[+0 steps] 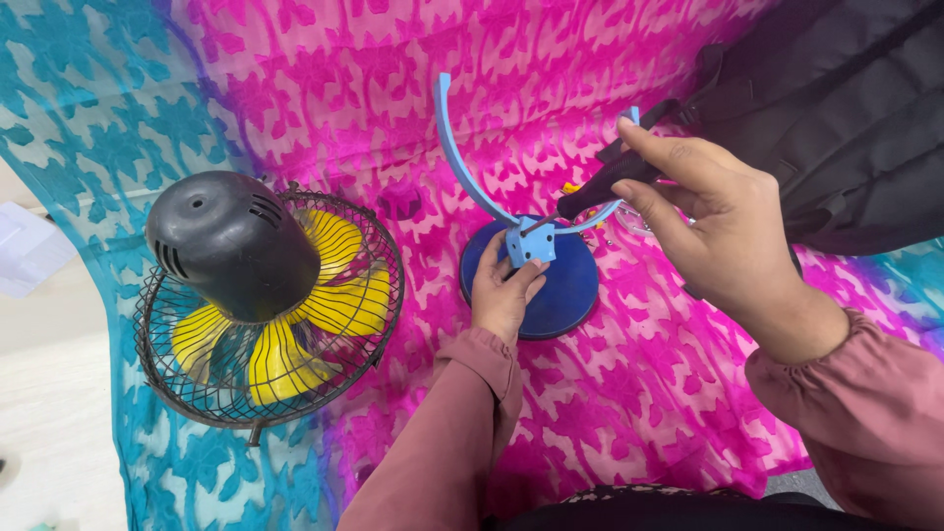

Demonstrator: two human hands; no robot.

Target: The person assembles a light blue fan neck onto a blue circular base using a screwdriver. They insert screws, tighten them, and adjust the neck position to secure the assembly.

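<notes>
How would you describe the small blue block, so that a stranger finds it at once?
Start from the pink patterned cloth and find the round dark blue base. The light blue block stands on it, under the curved arms, touched by the left hand; only it is boxy.

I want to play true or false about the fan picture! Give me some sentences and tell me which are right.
1. The fan blades are yellow. True.
2. The right hand holds a spoon. False: it holds a black-handled screwdriver.
3. The left hand touches the light blue bracket. True.
4. The round base is red. False: it is dark blue.
5. The black backpack lies on the fan's cage. False: it lies apart, at the upper right.
</notes>
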